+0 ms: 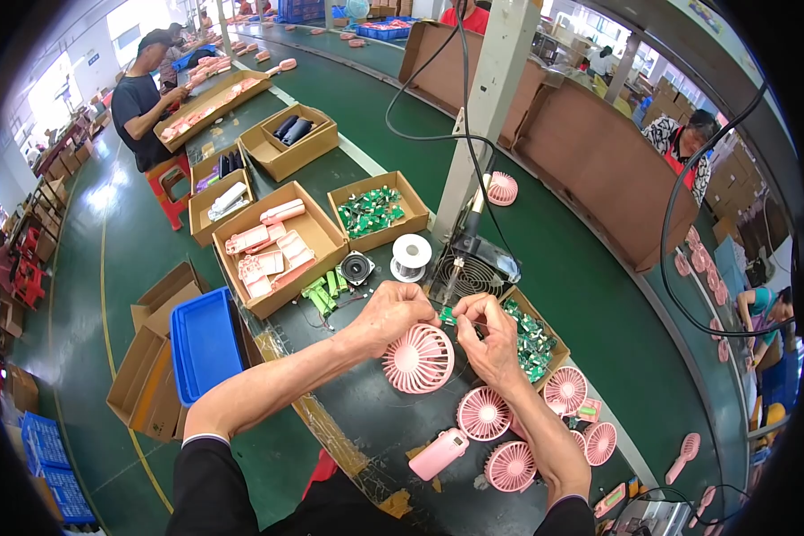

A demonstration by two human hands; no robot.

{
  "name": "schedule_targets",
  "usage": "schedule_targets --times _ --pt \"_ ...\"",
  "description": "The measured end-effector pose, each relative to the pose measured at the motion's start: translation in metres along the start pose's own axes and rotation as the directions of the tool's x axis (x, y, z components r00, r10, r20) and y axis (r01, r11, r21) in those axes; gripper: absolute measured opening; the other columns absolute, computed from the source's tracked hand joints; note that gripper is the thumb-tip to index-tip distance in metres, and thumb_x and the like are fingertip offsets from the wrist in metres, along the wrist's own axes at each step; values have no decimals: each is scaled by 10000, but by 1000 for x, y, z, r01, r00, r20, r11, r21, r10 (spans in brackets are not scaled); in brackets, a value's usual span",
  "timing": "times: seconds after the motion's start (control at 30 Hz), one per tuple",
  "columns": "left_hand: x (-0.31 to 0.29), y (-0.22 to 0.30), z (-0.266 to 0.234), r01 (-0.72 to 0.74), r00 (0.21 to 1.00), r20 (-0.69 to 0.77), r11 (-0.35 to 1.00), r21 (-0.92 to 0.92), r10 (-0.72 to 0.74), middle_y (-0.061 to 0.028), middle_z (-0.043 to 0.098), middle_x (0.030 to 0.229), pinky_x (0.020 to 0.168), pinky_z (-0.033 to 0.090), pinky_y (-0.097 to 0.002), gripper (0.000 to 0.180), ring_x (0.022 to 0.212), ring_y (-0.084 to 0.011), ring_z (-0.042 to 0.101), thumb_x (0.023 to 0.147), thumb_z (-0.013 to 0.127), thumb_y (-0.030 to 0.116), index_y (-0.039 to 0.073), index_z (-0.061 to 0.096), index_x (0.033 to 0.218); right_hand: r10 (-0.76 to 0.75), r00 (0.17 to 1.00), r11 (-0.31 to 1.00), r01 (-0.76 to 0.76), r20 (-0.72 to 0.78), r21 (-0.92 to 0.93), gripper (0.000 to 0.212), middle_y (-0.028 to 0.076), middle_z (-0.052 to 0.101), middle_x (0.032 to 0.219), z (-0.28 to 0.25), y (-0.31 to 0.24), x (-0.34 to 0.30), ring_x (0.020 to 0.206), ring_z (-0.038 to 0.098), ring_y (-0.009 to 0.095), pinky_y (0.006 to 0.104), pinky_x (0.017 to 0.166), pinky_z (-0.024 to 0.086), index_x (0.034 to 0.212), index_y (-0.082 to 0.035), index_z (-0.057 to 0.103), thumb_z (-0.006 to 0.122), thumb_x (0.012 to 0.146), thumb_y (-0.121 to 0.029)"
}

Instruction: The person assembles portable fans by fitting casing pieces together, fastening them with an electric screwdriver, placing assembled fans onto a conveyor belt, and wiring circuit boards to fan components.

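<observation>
My left hand [395, 313] is closed in a pinch at the edge of a small green circuit board [447, 315]. On the board's other side, the thumb and fingertips of my right hand [491, 344] are pressed together; what they pinch is too small to make out. Just below the left hand lies a round pink fan head [417, 359] with a slatted grille. A soldering iron [456, 271] stands tilted beyond the board, close to a reel of solder wire [411, 256]. Beside my right forearm are more pink fan heads [484, 413] and a pink handle casing [439, 454].
Circuit boards fill one carton [338, 207] ahead and another [558, 351] at right. Pink casings lie in a larger carton [330, 234], near green battery cells [322, 295]. A metal post [489, 107] rises past the bench, with black cables hanging. A blue bin [204, 344] stands left.
</observation>
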State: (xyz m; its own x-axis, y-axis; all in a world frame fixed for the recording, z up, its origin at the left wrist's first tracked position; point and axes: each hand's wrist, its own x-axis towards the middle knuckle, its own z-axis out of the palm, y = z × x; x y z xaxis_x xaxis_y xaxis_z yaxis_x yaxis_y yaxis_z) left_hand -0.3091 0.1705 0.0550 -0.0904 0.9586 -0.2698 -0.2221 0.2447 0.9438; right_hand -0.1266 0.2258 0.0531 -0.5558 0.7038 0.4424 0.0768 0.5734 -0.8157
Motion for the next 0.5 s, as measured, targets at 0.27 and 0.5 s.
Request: schedule_targets --times 0.27,0.5 --pt "2 1 -1 -12 1000 6 1000 -2 12 -145 682 776 618 537 -269 59 686 -160 657 786 601 9 -37 621 754 -7 1000 1000 7 3 2 167 111 614 879 0 -2 2 758 628 175 285 689 535 837 0 454 607 811 62" --pt "4 3 -3 9 1000 -2 1000 -12 -9 -150 684 779 616 538 -268 45 678 -158 655 782 606 3 -38 620 771 4 1000 1000 -4 -1 0 167 111 613 882 2 2 4 760 625 173 287 697 537 836 0 453 609 817 57"
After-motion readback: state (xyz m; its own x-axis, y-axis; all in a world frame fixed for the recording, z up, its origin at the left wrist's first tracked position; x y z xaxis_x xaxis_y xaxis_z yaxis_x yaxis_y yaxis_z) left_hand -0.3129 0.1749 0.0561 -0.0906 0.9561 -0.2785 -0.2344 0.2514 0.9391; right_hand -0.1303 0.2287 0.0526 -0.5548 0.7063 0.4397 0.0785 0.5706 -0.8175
